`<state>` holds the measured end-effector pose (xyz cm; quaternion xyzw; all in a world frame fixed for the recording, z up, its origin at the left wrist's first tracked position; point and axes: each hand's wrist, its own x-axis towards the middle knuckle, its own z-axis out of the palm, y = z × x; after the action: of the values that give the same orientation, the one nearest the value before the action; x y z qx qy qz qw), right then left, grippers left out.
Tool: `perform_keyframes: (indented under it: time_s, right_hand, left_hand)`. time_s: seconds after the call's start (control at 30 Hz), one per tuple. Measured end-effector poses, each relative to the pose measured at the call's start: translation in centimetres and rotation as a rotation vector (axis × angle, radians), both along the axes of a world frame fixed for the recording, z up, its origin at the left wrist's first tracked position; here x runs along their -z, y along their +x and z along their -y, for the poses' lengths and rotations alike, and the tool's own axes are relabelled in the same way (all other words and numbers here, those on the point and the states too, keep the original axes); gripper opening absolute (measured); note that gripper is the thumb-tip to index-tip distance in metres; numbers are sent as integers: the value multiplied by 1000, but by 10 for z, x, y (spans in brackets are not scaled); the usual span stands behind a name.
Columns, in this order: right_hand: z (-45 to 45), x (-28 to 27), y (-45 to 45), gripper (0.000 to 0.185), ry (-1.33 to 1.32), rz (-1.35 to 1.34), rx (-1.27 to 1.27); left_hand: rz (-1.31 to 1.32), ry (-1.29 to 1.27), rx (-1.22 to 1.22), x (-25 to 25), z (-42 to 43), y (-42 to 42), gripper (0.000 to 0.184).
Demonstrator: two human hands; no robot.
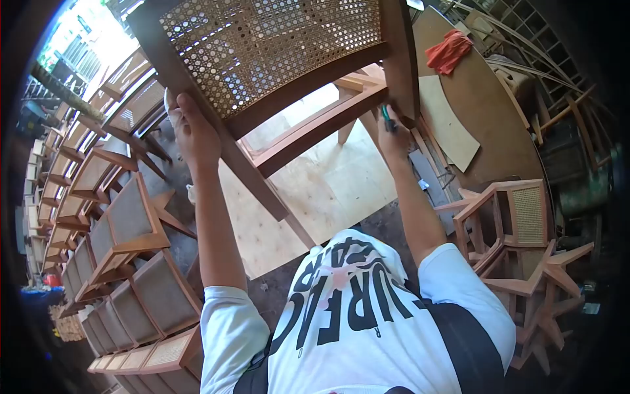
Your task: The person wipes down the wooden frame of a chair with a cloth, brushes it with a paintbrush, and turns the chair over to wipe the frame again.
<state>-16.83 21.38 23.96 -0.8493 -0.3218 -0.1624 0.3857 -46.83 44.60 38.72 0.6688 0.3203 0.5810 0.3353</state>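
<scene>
A brown wooden chair frame (321, 134) with a woven cane panel (275, 52) stands tilted in front of me, over a pale plywood sheet (315, 190). My left hand (199, 134) is closed around the chair's left post, with the thumb on its near side. At the lower right of the frame, my right hand (394, 139) is closed on a small green-and-black tool (388, 118) beside the right post. The tool's exact kind and its tip cannot be made out. Part of the chair's top runs out of view.
Rows of wooden chairs (134, 217) fill the left side. More chair frames (518, 262) are stacked at the right. A brown board (492, 125) carries a red cloth (449, 51) and a curved pale panel (446, 121). Loose wood strips lie at the upper right.
</scene>
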Motion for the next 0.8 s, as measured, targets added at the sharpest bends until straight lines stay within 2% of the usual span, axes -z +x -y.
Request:
perform_keyframes:
  time_s: [0.03,0.07,0.1,0.13,0.2,0.23,0.3,0.33,0.37,0.4,0.43,0.47,0.5,0.57,0.6,0.63,0.7,0.73,0.8]
  right_hand:
    - [1,2,-2,40,-115,-60,45]
    - [5,31,9,40,5,70,-17]
    - [4,29,9,41,150,95,-139]
    - [2,21,-3,42,294,105,-256]
    - [-2,-2,-46,45,496,-396,-214]
    - [-11,0,-61,50,715,-812,-213]
    - [-15,-12,-100,45,767,-1174,-224]
    - [-6,30,-98,45,550,-1149,-415]
    - [4,-7,-130,49,459,-1414,-671]
    - [12,-17,-144,47,275,-1472,-822]
    - [14,-17,-152,44,254,-1199,-916]
    - [11,-19,-157,42,231,-915,-998]
    - [3,-28,-163,41,372,-858,-970]
    - [-12,-13,-173,39,433,-671,-969]
    - [-15,-2,-175,38,323,-782,-1135]
    - [-16,7,-176,37,179,-764,-1126]
    - [-5,11,-170,37,243,-716,-1116]
    - [-4,13,-164,37,284,-666,-1108]
    - [-7,16,-164,37,231,-702,-1161]
  left_hand:
    - [-19,-14,26,3,-5,-2,58]
    - [-42,-26,34,11,-13,-5,59]
    - [-38,11,-87,25,-22,-3,59]
    - [-36,20,-83,15,-15,-3,60]
    - [-5,-20,-39,3,-3,-1,62]
    - [-33,-24,-47,5,-3,-3,62]
    - [-34,-70,-28,6,-7,-3,62]
    - [-6,-80,-44,11,-12,-1,61]
    - [-20,-78,-49,10,-14,-1,61]
    - [-37,-88,-82,10,-13,-2,60]
    - [-54,-97,-111,11,-15,-2,60]
    - [101,37,-26,25,-37,2,59]
    - [87,36,-29,23,-38,1,59]
    - [40,-86,-63,17,-33,-1,56]
    - [35,-28,-103,22,-41,-1,56]
    - [23,-15,-104,24,-44,-2,56]
    - [50,-33,-80,22,-46,-1,57]
    - [62,-150,38,19,-40,-6,59]
    - [71,-209,6,25,-40,-12,60]
